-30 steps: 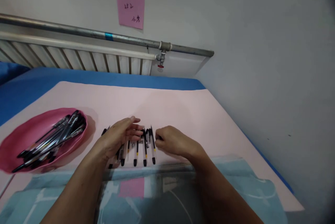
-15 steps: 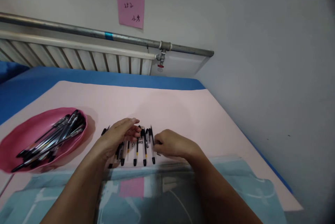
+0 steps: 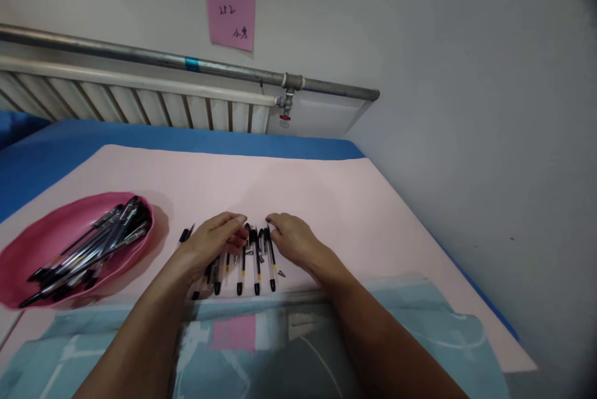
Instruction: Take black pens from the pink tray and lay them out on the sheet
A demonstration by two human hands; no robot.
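Several clear pens with black caps (image 3: 256, 265) lie side by side in a row on the pink sheet (image 3: 326, 194), caps toward me. My left hand (image 3: 212, 242) rests over the left part of the row, fingers stretched flat and close together across the pens. My right hand (image 3: 291, 240) lies just right of the row, fingers extended with the tips at the far end of the rightmost pen. One more pen (image 3: 185, 236) lies apart to the left. A tiny loose pen part (image 3: 282, 274) sits beside the row.
A pink oval dish (image 3: 32, 247) at the left holds a heap of several more pens (image 3: 93, 243). A light blue patterned cloth (image 3: 420, 330) covers the near edge. Blue bedding (image 3: 56, 150), a radiator (image 3: 140, 104) and a pipe line the back; a wall stands at the right.
My right hand has moved from a curled pose beside the pens forward to the row's far end, with fingers stretched out. My left hand stayed over the row, barely shifting.
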